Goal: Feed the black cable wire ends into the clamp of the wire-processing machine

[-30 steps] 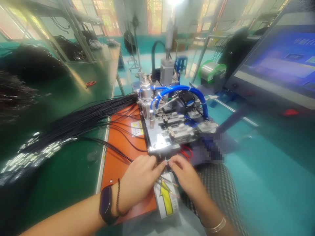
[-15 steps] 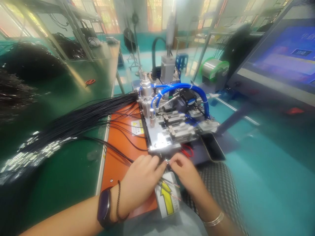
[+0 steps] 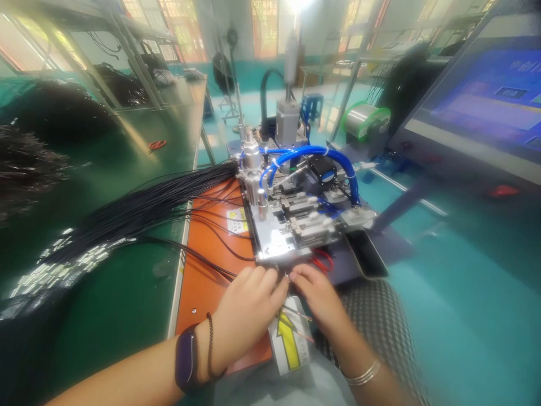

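**Desk:** What's the frame?

**Photographer:** A bench worker, seen from the worker's own head-worn camera. The left hand [image 3: 247, 310] and right hand [image 3: 316, 301] meet at the near edge of a metal fixture plate [image 3: 274, 248], just beyond the fingers.

**Desk:** Are those fingers gripping anything?

**Photographer:** Both sets curl inward, and the fingertips [image 3: 282, 288] of the two hands nearly meet. Thin wires [image 3: 296, 312] run right beneath them. The strands are too fine to say whether they are pinched, so I can't call it.

**Desk:** What surrounds the hands?

**Photographer:** Below the fingertips, a white card with a yellow arrow [image 3: 288, 341] lies under the thin wires. Left of the fingers, an orange mat [image 3: 203, 282] carries a thick sheaf of black wires [image 3: 169, 203], which fans out from the fixture across a green bench mat [image 3: 97, 282].

**Desk:** And past the fingers?

**Photographer:** Red wires [image 3: 322, 260] sit just ahead of the right hand's fingers, and a black smartphone [image 3: 366, 254] lies further right, beside the fixture. Well beyond the fingers, blue pneumatic tubing [image 3: 313, 151] loops over the machine.

**Desk:** Anything on the wrists?

**Photographer:** A dark smartwatch [image 3: 186, 358] and a braided cord bracelet [image 3: 210, 344] on the left, and a thin metal bangle [image 3: 362, 373] on the right.
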Tool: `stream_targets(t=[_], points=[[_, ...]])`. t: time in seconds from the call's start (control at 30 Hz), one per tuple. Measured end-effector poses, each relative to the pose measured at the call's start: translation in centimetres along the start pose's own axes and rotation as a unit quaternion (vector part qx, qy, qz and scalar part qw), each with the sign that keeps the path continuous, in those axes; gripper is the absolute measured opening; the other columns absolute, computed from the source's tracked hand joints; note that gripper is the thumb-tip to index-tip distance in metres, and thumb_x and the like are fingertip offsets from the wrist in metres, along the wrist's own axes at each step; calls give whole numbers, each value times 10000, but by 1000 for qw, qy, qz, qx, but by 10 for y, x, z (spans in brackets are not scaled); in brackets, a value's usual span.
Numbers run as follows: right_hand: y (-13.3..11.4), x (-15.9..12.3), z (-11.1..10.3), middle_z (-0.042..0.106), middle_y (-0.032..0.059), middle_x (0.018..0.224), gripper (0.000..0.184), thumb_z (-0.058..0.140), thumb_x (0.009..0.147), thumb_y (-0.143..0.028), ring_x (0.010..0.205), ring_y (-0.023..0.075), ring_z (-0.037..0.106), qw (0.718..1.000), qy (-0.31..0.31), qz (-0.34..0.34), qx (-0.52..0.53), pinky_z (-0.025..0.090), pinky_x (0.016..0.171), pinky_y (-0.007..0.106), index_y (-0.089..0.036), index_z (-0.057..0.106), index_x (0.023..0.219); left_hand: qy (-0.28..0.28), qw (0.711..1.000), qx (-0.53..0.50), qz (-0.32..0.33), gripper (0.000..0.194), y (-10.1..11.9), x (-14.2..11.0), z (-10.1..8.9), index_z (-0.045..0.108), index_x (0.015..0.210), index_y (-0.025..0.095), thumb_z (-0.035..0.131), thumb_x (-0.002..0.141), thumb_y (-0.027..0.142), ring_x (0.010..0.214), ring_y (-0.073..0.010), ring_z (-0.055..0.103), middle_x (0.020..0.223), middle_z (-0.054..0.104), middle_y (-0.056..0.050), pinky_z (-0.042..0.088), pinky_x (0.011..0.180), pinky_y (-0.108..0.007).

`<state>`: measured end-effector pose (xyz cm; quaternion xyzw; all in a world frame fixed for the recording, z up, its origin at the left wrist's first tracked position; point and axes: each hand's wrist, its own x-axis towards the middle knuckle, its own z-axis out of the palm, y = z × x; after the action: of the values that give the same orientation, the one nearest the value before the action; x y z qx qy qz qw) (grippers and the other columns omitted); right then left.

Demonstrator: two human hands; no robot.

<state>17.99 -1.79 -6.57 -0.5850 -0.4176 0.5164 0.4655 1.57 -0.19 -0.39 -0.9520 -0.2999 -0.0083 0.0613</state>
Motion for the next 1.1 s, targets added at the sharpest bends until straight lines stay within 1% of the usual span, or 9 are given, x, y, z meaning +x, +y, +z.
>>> stream_targets(t=[0.17,0.4,0.53,0.6,0.77,0.9,0.93,1.0,1.1], points=[[-5,1,-5,693,49,971,205,563,798,-309,910,203,622,1000,-17,-23,-3,476,803,298,-204,670,937,63,998,17,22,268,-2,-5,6,568,1116,144,426,889,123,707,-198,452,820,517,-47,387,626,-344],[-16,-1,-3,615,16,732,176,531,802,-318,694,168,551,994,11,-30,-103,423,640,267,-167,609,756,81,996,37,17,249,-1,-7,6,573,1090,130,480,860,108,695,-198,460,792,517,-41,383,607,-339],[-18,1,-4,456,-46,563,153,533,771,-280,552,123,417,989,-2,-12,-150,330,529,240,-173,554,664,60,997,43,16,226,1,-8,5,579,1031,138,489,832,79,684,-195,473,806,529,-41,401,595,-336],[-17,4,-5,438,-52,547,142,542,751,-270,539,118,399,988,-9,-5,-151,318,515,234,-174,545,646,29,999,36,5,197,3,-9,3,583,970,146,485,817,68,679,-194,485,809,537,-43,414,587,-333],[-12,6,-5,472,-45,589,124,550,760,-296,560,131,454,990,-2,-7,-138,369,536,240,-179,552,719,-65,996,19,-59,214,12,-16,-5,609,889,133,476,748,42,767,-227,547,855,582,-82,472,632,-347],[-16,-9,-11,479,-31,659,107,555,800,-277,597,141,494,988,36,-62,-133,420,565,248,-193,582,860,-61,996,25,-67,312,18,-23,-8,639,1001,73,536,709,110,907,-282,555,965,609,-139,502,757,-395],[-19,-14,-14,506,-18,698,107,556,809,-248,626,145,511,983,16,-99,-151,434,584,251,-200,598,895,-55,995,31,-71,362,18,-24,-7,630,1047,54,544,700,110,891,-281,562,959,617,-142,508,759,-398],[-26,-24,-19,571,12,800,169,540,830,-170,725,155,545,955,-86,-197,-205,460,660,262,-229,631,959,-53,994,40,-82,468,19,-25,-7,581,1153,23,546,691,84,849,-271,579,954,632,-145,520,738,-392],[-35,-37,-23,633,28,965,302,489,879,-105,862,166,540,871,-239,-330,-275,461,777,297,-294,644,1056,-92,991,19,-98,521,18,-22,-9,543,1202,21,592,692,112,842,-276,591,967,636,-147,528,721,-398]])
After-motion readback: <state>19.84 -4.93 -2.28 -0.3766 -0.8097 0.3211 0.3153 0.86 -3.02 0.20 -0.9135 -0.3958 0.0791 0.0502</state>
